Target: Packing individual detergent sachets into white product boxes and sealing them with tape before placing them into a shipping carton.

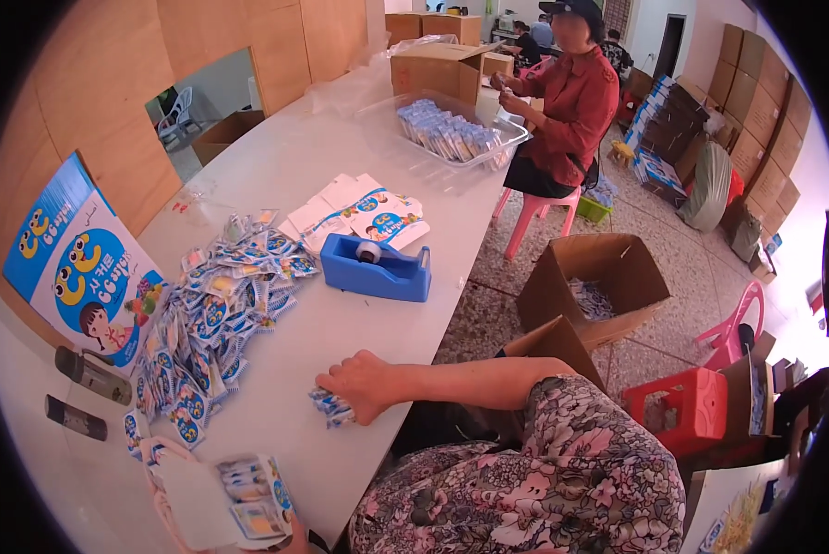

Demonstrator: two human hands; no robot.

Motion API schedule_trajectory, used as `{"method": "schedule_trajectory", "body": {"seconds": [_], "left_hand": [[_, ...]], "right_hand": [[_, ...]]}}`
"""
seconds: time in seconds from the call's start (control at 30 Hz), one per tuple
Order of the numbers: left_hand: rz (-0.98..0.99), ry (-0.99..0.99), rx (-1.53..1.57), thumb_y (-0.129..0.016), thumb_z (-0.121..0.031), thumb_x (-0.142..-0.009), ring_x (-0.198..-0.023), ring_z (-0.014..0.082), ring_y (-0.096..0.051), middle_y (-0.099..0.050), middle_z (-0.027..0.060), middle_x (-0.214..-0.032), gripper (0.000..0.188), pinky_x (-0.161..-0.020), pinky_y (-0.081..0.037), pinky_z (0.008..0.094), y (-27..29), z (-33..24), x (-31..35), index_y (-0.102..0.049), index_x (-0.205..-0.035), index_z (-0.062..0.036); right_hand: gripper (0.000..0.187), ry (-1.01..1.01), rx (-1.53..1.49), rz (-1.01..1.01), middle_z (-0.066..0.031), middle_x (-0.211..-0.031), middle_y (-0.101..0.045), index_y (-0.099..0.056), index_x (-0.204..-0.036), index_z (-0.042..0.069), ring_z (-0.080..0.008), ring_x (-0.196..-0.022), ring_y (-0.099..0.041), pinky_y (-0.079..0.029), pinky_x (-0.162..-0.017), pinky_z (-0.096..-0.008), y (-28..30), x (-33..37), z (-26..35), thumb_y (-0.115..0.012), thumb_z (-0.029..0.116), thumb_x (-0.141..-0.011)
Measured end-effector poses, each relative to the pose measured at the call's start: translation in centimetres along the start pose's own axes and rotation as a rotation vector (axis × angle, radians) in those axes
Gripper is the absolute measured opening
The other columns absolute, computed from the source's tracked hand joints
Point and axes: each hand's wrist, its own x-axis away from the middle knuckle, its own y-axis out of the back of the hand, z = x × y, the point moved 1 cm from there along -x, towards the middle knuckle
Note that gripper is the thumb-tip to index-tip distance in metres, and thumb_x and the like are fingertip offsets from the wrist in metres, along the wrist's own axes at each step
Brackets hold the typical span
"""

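Observation:
My left hand (pixel 296 536), only partly in view at the lower edge, grips the side of an open white carton (pixel 186 494). Rows of small blue-and-white packets (pixel 244 482) lie inside that carton. My right hand (pixel 359 383) is closed over a few sachets (pixel 330 407) on the white table, its fingers curled and partly hiding them. A large heap of loose sachets (pixel 216 309) spreads over the table beyond both hands. Behind my right hand stands a blue tape dispenser (pixel 378 272) with a roll in it, beside flat printed cartons (pixel 364 208).
At the left, a printed blue-and-white board (pixel 87 263) leans upright near two dark bottles (pixel 91 374). Across the table, a seated person in red (pixel 576 111) handles something small by a clear plastic tray (pixel 488 148). Cardboard boxes (pixel 608 277) and a red stool (pixel 678 406) stand on the floor.

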Motion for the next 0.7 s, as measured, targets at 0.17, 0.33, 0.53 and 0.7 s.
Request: {"method": "schedule_trajectory", "body": {"seconds": [0.17,0.33,0.53,0.7], "left_hand": [[0.117,0.108,0.025,-0.084,0.001,-0.066,-0.133,0.0343,-0.043,-0.036,0.0227,-0.146,0.109,-0.106,-0.045,0.0483,-2.7,5.1,0.0,-0.014,-0.15,0.0017],[0.199,0.051,0.085,-0.082,0.008,-0.062,-0.132,0.0349,-0.044,-0.035,0.025,-0.146,0.113,-0.108,-0.043,0.0512,-5.1,6.3,-0.3,-0.011,-0.15,0.0001],[0.215,0.191,0.161,-0.081,0.009,-0.056,-0.135,0.037,-0.04,-0.03,0.024,-0.15,0.122,-0.109,-0.042,0.0542,-4.5,5.3,0.4,-0.006,-0.152,-0.0044],[0.245,0.132,0.147,-0.076,0.012,-0.063,-0.137,0.0356,-0.037,-0.024,0.0229,-0.154,0.121,-0.112,-0.037,0.051,-4.8,4.7,0.3,0.001,-0.155,-0.0063]], "right_hand": [[0.062,-0.066,-0.041,-0.162,-0.0144,-0.091,-0.065,-0.053,-0.113,0.005,-0.0353,-0.084,-0.067,-0.05,-0.064,-0.0478,2.9,-0.3,1.2,-0.077,0.026,-0.06],[0.066,-0.141,0.0,-0.058,-0.0153,-0.094,-0.064,-0.052,-0.117,0.004,-0.0353,-0.086,-0.066,-0.05,-0.066,-0.0457,-0.6,-0.1,0.4,-0.077,0.026,-0.061],[0.071,-0.2,0.036,0.032,-0.0161,-0.096,-0.063,-0.049,-0.122,0.002,-0.0343,-0.089,-0.065,-0.049,-0.069,-0.043,-0.6,0.2,1.9,-0.077,0.025,-0.061],[0.062,-0.145,0.088,-0.106,-0.0153,-0.087,-0.064,-0.054,-0.108,0.0,-0.0316,-0.08,-0.066,-0.049,-0.069,-0.0394,-1.5,0.2,1.6,-0.081,0.03,-0.061]]}}
